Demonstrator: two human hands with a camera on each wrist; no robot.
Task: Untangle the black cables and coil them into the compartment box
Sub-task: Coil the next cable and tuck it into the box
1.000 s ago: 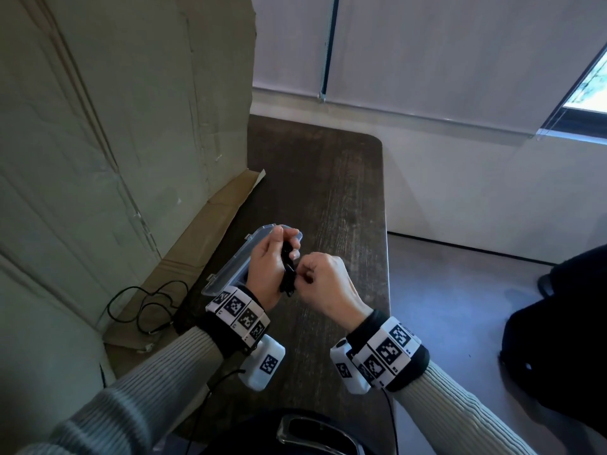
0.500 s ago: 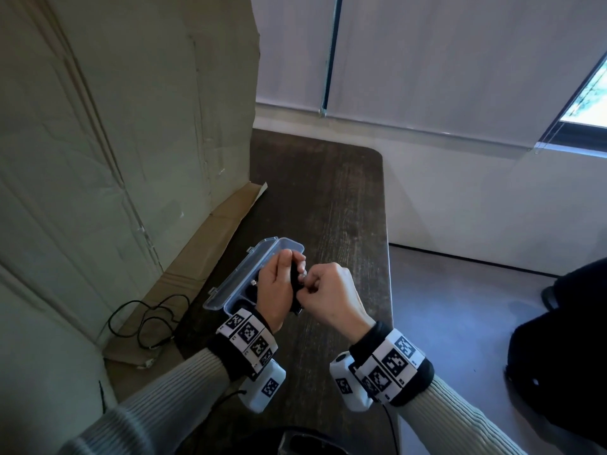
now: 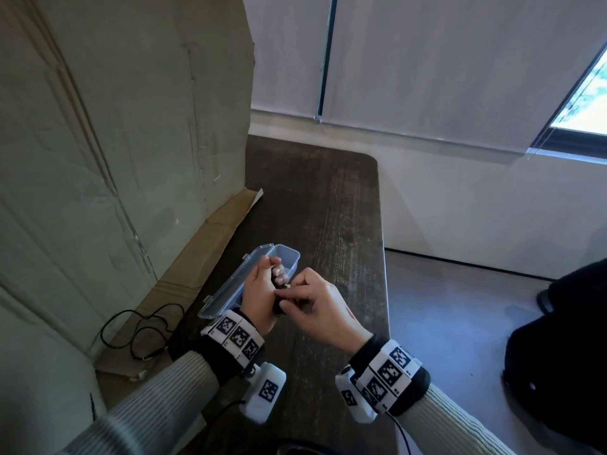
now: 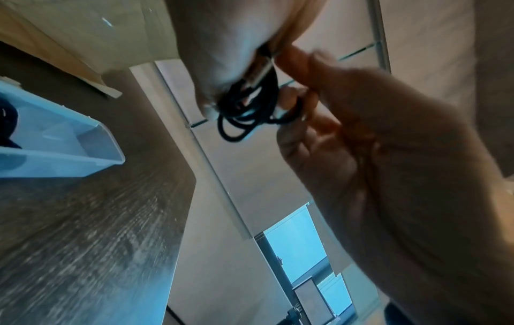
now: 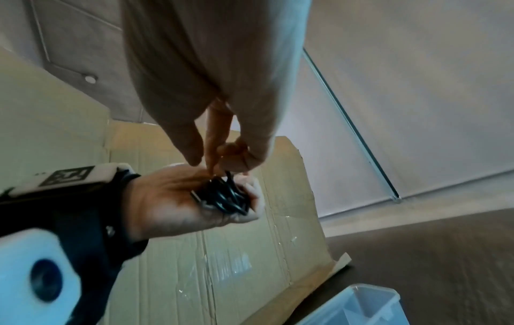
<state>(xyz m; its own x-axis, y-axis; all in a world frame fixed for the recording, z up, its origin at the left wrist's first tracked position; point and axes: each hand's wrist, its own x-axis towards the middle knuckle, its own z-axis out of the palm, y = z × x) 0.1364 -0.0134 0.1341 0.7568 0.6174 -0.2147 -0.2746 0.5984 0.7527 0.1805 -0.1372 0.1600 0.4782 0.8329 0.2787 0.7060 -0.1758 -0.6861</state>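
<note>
My left hand point(image 3: 274, 274) grips a small coil of black cable point(image 4: 247, 105) in its curled fingers, just above the near end of the clear compartment box point(image 3: 289, 254). My right hand point(image 3: 289, 294) meets it from the right, and its fingertips point(image 4: 292, 92) pinch a strand at the coil's edge. The right wrist view shows the coil point(image 5: 222, 198) lying in the left palm with the right fingers point(image 5: 219, 151) on top of it. A metal plug point(image 4: 258, 68) lies along the coil. The box's lid point(image 3: 230, 284) stands open to the left. Something black point(image 4: 8, 123) sits in one compartment.
A second loose black cable point(image 3: 141, 330) lies on the flat cardboard flap point(image 3: 197, 257) at the left. A tall cardboard sheet point(image 3: 115, 142) walls off the left side. The dark wooden table point(image 3: 328, 208) ends at the right, with floor and a dark bag point(image 3: 565, 356) beyond.
Both hands have stayed joined at the coil and dropped slightly toward the box's near end. My right fingers have shifted on the coil's edge.
</note>
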